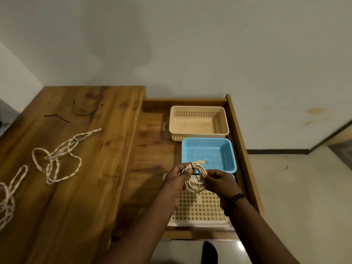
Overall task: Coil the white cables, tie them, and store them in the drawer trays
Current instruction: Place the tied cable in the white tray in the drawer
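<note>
While both hands pinch it, the coiled cable (194,178) hangs between left hand (176,178) and right hand (221,182).

No text, label, brand, number or sign can be read anywhere in this view. The beige tray (198,121), the blue tray (208,154) and the wooden table (76,168) carry no legible marks.

The brown wooden desk (80,168) carries two loose, tangled white braided cables (57,159) and (9,197), well left of the grip, with a thin dark twist tie (57,117) farther beyond them. Beneath the grip, its open wooden drawer (152,149) holds trays.
</note>
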